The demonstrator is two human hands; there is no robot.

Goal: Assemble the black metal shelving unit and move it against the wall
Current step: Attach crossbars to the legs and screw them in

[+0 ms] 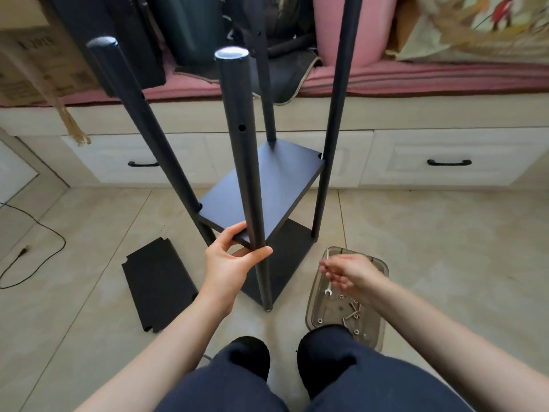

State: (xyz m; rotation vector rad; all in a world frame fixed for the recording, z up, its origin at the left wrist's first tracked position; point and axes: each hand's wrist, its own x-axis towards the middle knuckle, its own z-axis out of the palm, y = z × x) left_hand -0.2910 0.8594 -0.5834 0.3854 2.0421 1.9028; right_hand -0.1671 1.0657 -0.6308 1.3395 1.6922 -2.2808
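On the tiled floor I see a flat matte-black rectangular shelf panel (159, 285). My left hand (230, 267) curls its fingers round the smooth black tubular post (248, 179) of the shelving unit standing mid-floor. My right hand (346, 273) pinches a slim silver wrench (328, 273) above the clear plastic tray (377, 331) of screws.

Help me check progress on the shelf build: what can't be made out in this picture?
- Head view: whether the near post is bolted to the middle shelf; left hand covers the joint.
- Far-right post: top cut off by the frame edge.
- Tray hardware: too small to count, partly under right hand.
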